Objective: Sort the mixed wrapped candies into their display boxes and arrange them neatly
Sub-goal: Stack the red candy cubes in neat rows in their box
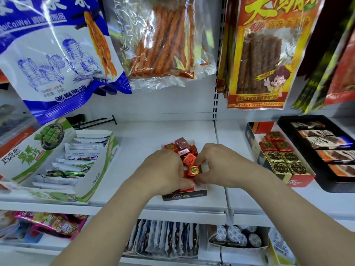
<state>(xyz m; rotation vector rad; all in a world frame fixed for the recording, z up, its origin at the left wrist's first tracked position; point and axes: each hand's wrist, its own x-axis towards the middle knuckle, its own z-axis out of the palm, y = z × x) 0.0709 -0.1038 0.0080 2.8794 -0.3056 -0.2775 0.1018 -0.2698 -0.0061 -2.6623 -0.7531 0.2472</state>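
Candies (189,158) box (184,195) reads "Fileo".

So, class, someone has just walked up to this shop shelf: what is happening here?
A person is sorting wrapped candies on a white shelf. Both hands work over a small dark display box in the middle, which holds a jumble of red and pink cubes. The right hand and left hand pinch one red candy with a gold seal between them. To the right, a red box already holds neat rows of red and gold candies, with room left at its back.
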